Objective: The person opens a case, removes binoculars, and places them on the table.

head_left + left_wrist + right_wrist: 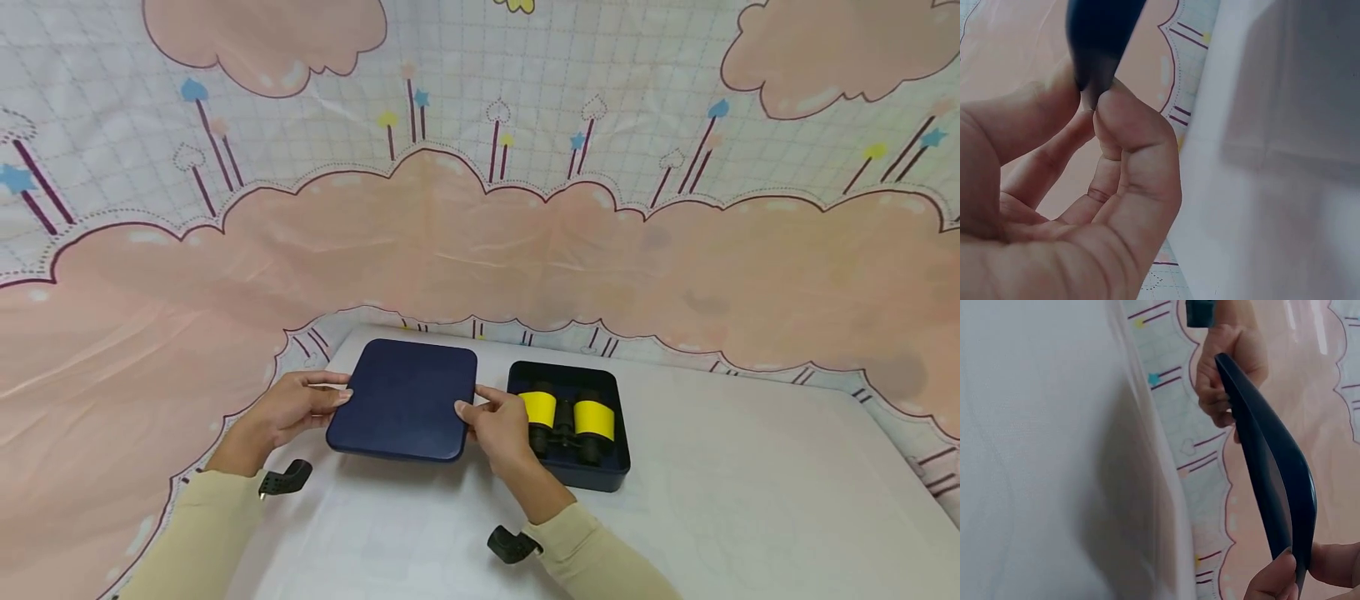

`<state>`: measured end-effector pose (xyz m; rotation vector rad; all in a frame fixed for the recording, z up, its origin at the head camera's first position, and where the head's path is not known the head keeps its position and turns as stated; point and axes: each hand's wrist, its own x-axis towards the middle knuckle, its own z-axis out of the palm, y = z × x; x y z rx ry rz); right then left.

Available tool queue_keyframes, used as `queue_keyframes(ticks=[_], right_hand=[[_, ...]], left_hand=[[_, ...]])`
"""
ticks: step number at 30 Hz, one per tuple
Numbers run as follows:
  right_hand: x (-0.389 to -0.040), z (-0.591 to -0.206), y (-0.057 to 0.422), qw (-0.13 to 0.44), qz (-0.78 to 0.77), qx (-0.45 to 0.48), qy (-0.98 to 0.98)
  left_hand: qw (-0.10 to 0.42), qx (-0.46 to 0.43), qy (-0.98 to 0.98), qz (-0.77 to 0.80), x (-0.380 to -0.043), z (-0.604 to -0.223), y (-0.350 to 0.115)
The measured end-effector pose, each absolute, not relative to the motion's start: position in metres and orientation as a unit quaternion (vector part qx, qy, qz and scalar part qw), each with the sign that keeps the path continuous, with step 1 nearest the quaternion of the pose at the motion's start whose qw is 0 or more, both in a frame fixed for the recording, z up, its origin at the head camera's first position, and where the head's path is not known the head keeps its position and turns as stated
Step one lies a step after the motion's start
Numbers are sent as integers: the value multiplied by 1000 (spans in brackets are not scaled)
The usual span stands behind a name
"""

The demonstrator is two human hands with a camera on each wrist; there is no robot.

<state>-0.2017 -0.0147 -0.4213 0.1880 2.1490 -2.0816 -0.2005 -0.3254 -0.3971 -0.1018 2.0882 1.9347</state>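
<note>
A dark blue square lid (pixel 405 400) with rounded corners is held up off the table between both hands. My left hand (pixel 288 408) pinches its left edge between thumb and fingers; the left wrist view shows the lid's rim (pixel 1100 44) in that grip. On the opposite edge, my right hand (pixel 502 425) pinches the lid with its thumb on top. The right wrist view shows the lid (pixel 1272 456) edge-on. Just right of that hand stands an open dark blue box (pixel 618 458). Yellow and black binoculars (pixel 595 419) lie inside it, partly hidden by the right hand.
The box and the hands are over a white-covered table (pixel 750 483). A cloth backdrop (pixel 525 258) with pink cloud shapes rises behind the table and along its left side. Black wrist devices (pixel 287 478) sit at both sleeves.
</note>
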Motion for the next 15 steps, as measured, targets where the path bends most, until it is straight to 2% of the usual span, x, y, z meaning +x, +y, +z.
queue_keyframes(ticks=[15], right_hand=[[-197, -426, -25, 74, -663, 64, 742]], left_hand=[[134, -54, 740, 657, -199, -406, -327]])
